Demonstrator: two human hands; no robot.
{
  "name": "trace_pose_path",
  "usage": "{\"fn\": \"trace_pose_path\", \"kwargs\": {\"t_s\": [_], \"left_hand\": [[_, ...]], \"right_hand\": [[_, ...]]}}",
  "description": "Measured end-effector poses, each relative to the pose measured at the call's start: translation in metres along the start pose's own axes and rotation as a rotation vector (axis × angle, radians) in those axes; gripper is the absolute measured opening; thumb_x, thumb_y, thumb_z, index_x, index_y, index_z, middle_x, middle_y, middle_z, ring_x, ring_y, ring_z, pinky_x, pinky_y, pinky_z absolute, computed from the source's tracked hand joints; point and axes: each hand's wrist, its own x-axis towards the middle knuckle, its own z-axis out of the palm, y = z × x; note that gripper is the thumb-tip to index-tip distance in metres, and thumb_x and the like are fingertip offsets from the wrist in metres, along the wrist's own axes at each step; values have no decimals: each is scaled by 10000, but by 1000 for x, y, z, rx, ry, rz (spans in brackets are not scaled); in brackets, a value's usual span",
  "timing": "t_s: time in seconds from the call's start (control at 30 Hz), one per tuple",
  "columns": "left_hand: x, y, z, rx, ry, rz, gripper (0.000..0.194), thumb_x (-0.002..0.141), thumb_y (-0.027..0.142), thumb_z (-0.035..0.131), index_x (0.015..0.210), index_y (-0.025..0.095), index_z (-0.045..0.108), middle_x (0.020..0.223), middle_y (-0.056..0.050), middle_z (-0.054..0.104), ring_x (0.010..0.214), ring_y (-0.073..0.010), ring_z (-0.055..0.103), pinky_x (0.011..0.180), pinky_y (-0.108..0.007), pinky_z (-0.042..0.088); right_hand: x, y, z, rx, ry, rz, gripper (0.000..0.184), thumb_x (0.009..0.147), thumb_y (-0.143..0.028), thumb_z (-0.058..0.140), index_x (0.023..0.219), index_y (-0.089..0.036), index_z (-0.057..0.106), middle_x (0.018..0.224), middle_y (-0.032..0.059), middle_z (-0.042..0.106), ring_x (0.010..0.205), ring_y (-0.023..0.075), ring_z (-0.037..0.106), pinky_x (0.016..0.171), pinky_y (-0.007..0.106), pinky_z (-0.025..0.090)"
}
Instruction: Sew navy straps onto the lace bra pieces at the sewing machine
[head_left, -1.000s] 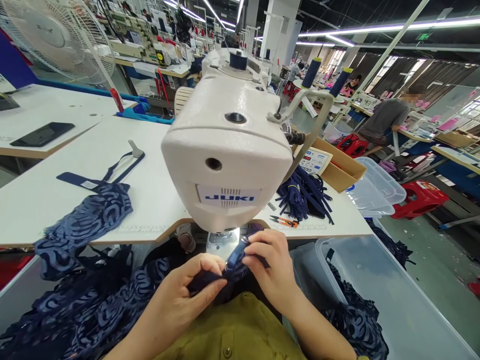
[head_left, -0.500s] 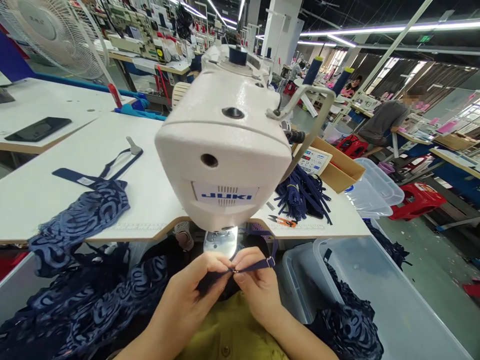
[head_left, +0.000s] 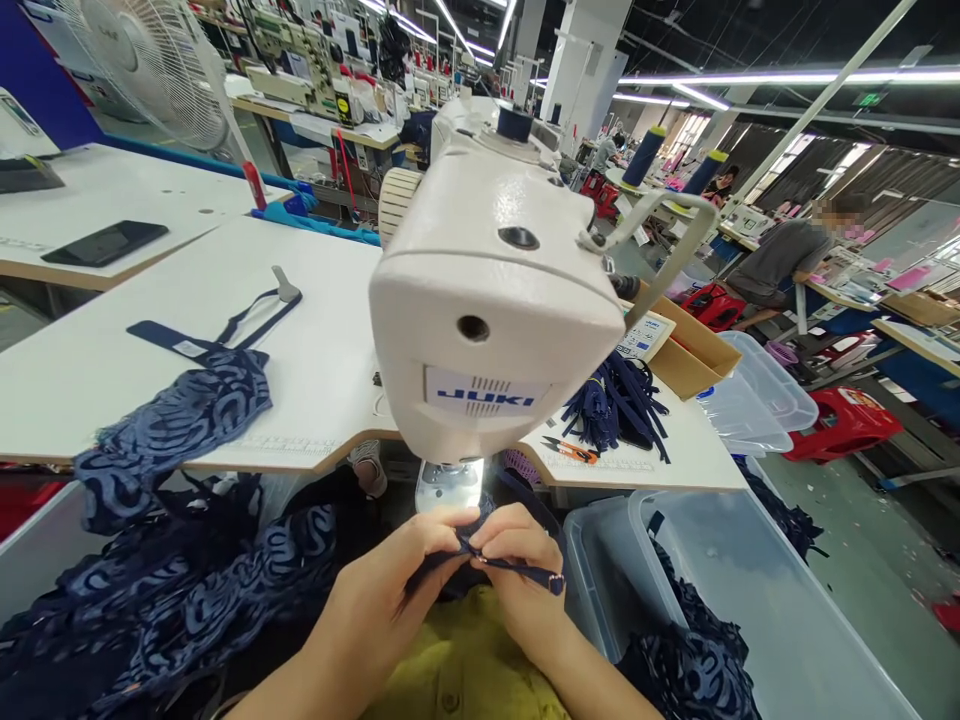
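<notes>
Just in front of the white sewing machine [head_left: 487, 300], my two hands meet near its lit bed plate [head_left: 450, 485]. My left hand [head_left: 390, 580] pinches the navy strap at its left part, with dark fabric under the fingers. Thumb and fingers of my right hand [head_left: 521, 570] close on the same navy strap [head_left: 521, 570], beside a small metal ring. From there the strap runs right across my right hand to a metal slider [head_left: 556, 583]. Whatever lies between the fingertips is partly hidden.
A patterned navy bra [head_left: 187, 410] lies on the table's left side. Orange thread snips [head_left: 571, 452] and a bundle of navy straps [head_left: 615, 400] lie right of the machine. Patterned pieces [head_left: 225, 590] heap at lower left; a clear plastic bin [head_left: 772, 560] stands at right.
The strap's slider end has dropped lower, and its loop no longer stands up beside my right hand. My right fingers have curled further over the strap. The view has shifted slightly left.
</notes>
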Motion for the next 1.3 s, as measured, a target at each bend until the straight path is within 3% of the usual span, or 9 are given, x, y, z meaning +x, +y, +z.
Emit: {"fn": "trace_pose_path", "kwargs": {"t_s": [0.17, 0.37, 0.6, 0.73, 0.83, 0.97, 1.03, 1.13, 1.3], "left_hand": [[1, 2, -1, -76, -35, -102, 41, 867, 272, 564, 880, 282, 601, 893, 77, 709, 791, -71, 671, 743, -119, 506], [-4, 3, 5, -8, 18, -379, 179, 824, 423, 576, 795, 247, 594, 717, 57, 647, 643, -105, 608, 571, -159, 483], [-6, -3, 7, 6, 7, -568, 295, 811, 538, 555, 867, 248, 539, 708, 60, 638, 612, -119, 610, 553, -190, 476], [-3, -10, 2, -25, -28, -610, 384, 815, 573, 548, 1029, 259, 494, 750, 58, 665, 615, -127, 640, 582, -211, 507], [-3, -20, -3, 242, 128, -464, 529, 787, 612, 570, 1158, 245, 489, 843, 3, 670, 660, -162, 654, 596, -262, 529], [-9, -32, -8, 661, 398, 180, 460, 796, 386, 678, 1222, 272, 546, 1051, -61, 658, 944, -198, 647, 913, -317, 471], [-11, -34, -10, 689, 223, 407, 401, 875, 220, 580, 1264, 301, 526, 1102, -20, 678, 1033, -155, 631, 1037, -289, 357], [-11, -37, -10, 663, -78, 444, 409, 952, 138, 350, 1311, 269, 495, 1235, 5, 644, 1193, -125, 547, 1126, -290, 194], [-11, -44, -5, 619, -105, 324, 443, 925, 147, 377, 1319, 320, 481, 1251, 9, 636, 1190, -119, 553, 1050, -270, 291]], "right_hand": [[8, -6, -1, 79, -10, 84, 79, 816, -203, 695, 798, -276, 671, 751, -13, 693, 696, 151, 638, 618, 275, 513], [20, -10, 0, -13, -149, 404, 55, 831, -274, 665, 839, -226, 640, 790, 3, 676, 719, 160, 633, 660, 278, 505], [25, -11, 4, -282, -239, 275, 64, 878, -205, 564, 915, -223, 612, 886, 14, 631, 865, 162, 593, 780, 288, 476], [34, -11, 6, -345, -239, 400, 251, 813, -177, 589, 1056, -210, 535, 1037, 45, 554, 858, 163, 543, 758, 291, 482], [40, -9, 8, -349, -205, 541, 320, 787, -201, 597, 1082, -186, 475, 958, 41, 541, 795, 162, 525, 755, 309, 487], [46, -3, 6, -288, -200, 623, 347, 787, -228, 592, 1097, -177, 444, 863, 17, 527, 788, 163, 529, 741, 303, 486], [48, 0, 5, -265, -193, 627, 347, 781, -228, 602, 1086, -183, 443, 819, -5, 507, 749, 149, 518, 716, 287, 480], [51, 4, 2, -193, -203, 622, 335, 786, -221, 610, 1070, -195, 435, 777, -31, 491, 699, 128, 504, 688, 264, 474], [54, 12, -1, -109, -198, 599, 272, 800, -228, 616, 1020, -211, 458, 775, -23, 543, 685, 127, 541, 642, 250, 492]]}}
